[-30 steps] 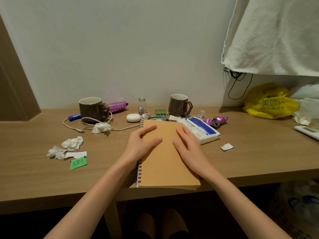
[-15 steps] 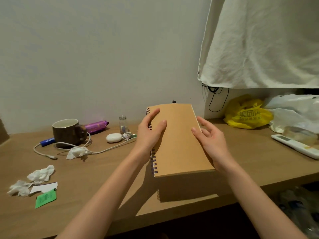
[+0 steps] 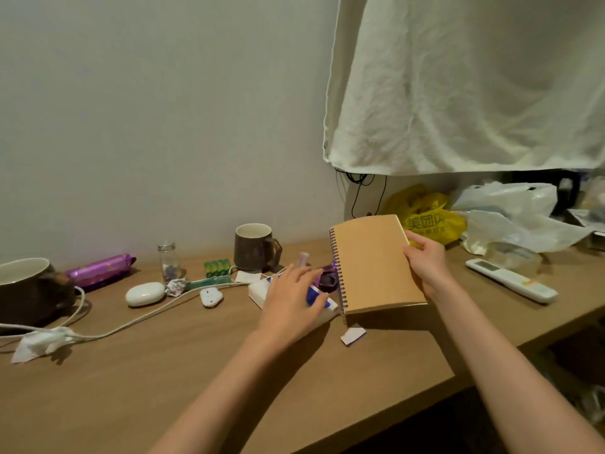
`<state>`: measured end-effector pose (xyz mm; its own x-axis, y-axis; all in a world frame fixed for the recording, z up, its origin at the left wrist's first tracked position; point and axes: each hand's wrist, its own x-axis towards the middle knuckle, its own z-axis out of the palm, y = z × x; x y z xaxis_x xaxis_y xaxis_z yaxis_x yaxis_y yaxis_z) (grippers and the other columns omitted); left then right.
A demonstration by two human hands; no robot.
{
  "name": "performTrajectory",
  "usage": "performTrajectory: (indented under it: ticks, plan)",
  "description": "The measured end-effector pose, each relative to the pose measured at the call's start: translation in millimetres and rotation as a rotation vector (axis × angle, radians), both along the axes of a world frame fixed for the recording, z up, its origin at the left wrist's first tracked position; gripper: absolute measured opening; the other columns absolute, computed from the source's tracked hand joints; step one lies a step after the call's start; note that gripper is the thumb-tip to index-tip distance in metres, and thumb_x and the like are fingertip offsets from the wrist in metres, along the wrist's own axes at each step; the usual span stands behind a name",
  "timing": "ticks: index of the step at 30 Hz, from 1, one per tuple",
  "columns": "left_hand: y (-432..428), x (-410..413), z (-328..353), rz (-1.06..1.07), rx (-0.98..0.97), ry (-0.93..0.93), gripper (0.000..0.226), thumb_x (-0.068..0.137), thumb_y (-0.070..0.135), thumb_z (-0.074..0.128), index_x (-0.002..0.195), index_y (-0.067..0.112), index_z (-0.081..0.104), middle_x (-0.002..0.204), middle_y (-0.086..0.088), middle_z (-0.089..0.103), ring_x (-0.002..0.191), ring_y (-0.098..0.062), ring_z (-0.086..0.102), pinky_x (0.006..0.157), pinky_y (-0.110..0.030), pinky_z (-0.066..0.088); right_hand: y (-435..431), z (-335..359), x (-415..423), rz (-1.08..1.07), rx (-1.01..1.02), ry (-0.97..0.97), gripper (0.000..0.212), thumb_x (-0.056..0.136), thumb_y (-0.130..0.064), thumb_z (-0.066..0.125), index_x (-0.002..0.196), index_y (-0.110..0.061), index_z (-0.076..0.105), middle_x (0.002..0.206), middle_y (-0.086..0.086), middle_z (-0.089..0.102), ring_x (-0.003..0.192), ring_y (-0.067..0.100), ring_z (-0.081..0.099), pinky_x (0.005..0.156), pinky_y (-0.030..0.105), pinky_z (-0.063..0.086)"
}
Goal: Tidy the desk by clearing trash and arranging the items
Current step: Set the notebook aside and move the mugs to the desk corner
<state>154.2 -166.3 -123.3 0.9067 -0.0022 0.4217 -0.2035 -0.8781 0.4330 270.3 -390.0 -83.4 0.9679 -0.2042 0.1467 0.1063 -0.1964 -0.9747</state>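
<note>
Wooden desk, cluttered. Right hand clamps tan spiral-bound notebook, lifted and tilted. Left hand, fingers spread, rests on white-and-blue tissue pack.

Dim, warm indoor light with a greenish cast falls from above and in front, leaving soft shadows on the counter under the notebook and beside the crumpled tissue. No glare shows. The wide lens bows the frame edges, the whole view is slightly soft and grainy, and the space under the counter sinks into near black
</note>
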Motion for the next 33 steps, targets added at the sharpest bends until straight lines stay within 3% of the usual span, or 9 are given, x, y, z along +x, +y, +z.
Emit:
performTrajectory:
  ticks: [4, 10, 14, 18, 22, 26, 30, 33]
  plan:
    - [-2, 8, -13, 0.005, 0.136, 0.035, 0.054, 0.088, 0.057, 0.044, 0.139, 0.04, 0.036, 0.146, 0.013, 0.038, 0.14, -0.015, 0.023, 0.117, -0.045, 0.015, -18, -2, 26, -0.035, -0.078, 0.024, 0.04, 0.096, -0.006, 0.05, 0.134, -0.014, 0.054, 0.129, 0.01, 0.058, 0.105, 0.023, 0.056, 0.081, 0.034, 0.047]
    - [1, 11, -18, -0.014, 0.202, 0.03, 0.055, 0.086, 0.064, 0.042, 0.137, 0.043, 0.039, 0.138, 0.017, 0.047, 0.134, -0.008, 0.032, 0.115, -0.04, 0.023, -35, -13, 58, -0.136, -0.079, 0.038, 0.039, 0.095, -0.007, 0.051, 0.134, -0.013, 0.054, 0.134, 0.011, 0.055, 0.113, 0.026, 0.053, 0.087, 0.032, 0.042]
    - [5, 9, -13, -0.03, 0.211, 0.08, 0.053, 0.088, 0.059, 0.045, 0.137, 0.042, 0.038, 0.14, 0.017, 0.044, 0.133, -0.007, 0.032, 0.115, -0.036, 0.023, -38, -23, 78, -0.171, -0.132, 0.066, 0.037, 0.095, -0.011, 0.049, 0.13, -0.015, 0.058, 0.135, 0.008, 0.056, 0.12, 0.029, 0.053, 0.102, 0.04, 0.044]
    - [7, 7, -12, -0.067, 0.214, 0.113, 0.049, 0.089, 0.056, 0.045, 0.136, 0.043, 0.039, 0.142, 0.017, 0.041, 0.133, -0.005, 0.031, 0.115, -0.035, 0.024, -30, -34, 90, -0.138, -0.348, 0.102, 0.033, 0.094, -0.023, 0.052, 0.125, -0.014, 0.063, 0.131, 0.012, 0.06, 0.12, 0.034, 0.053, 0.103, 0.045, 0.043]
    - [8, 8, -12, -0.079, 0.22, 0.11, 0.049, 0.089, 0.056, 0.044, 0.136, 0.043, 0.039, 0.142, 0.017, 0.042, 0.132, -0.005, 0.033, 0.115, -0.034, 0.024, -15, -42, 96, -0.129, -0.542, 0.065, 0.028, 0.096, -0.015, 0.05, 0.116, -0.003, 0.067, 0.124, 0.018, 0.063, 0.116, 0.037, 0.054, 0.097, 0.039, 0.042]
    - [7, 6, -12, -0.085, 0.233, 0.108, 0.05, 0.09, 0.056, 0.043, 0.138, 0.042, 0.038, 0.143, 0.016, 0.04, 0.133, -0.005, 0.032, 0.116, -0.032, 0.02, -10, -59, 110, -0.096, -0.731, 0.054, 0.027, 0.095, -0.02, 0.052, 0.113, -0.013, 0.07, 0.121, 0.013, 0.066, 0.111, 0.033, 0.058, 0.095, 0.041, 0.048]
    - [8, 6, -10, -0.09, 0.238, 0.122, 0.05, 0.09, 0.055, 0.042, 0.138, 0.042, 0.037, 0.143, 0.016, 0.04, 0.134, -0.005, 0.031, 0.116, -0.032, 0.02, -1, -53, 91, -0.138, -1.014, -0.037, 0.032, 0.095, -0.027, 0.05, 0.125, -0.024, 0.062, 0.13, 0.009, 0.059, 0.12, 0.034, 0.046, 0.098, 0.044, 0.041]
    - [9, 6, -11, -0.089, 0.238, 0.125, 0.049, 0.091, 0.055, 0.042, 0.138, 0.042, 0.038, 0.143, 0.016, 0.04, 0.133, -0.005, 0.031, 0.115, -0.031, 0.019, 9, -43, 64, -0.045, -1.149, -0.12, 0.04, 0.096, -0.032, 0.048, 0.135, -0.025, 0.052, 0.143, 0.007, 0.046, 0.129, 0.031, 0.038, 0.104, 0.045, 0.036]
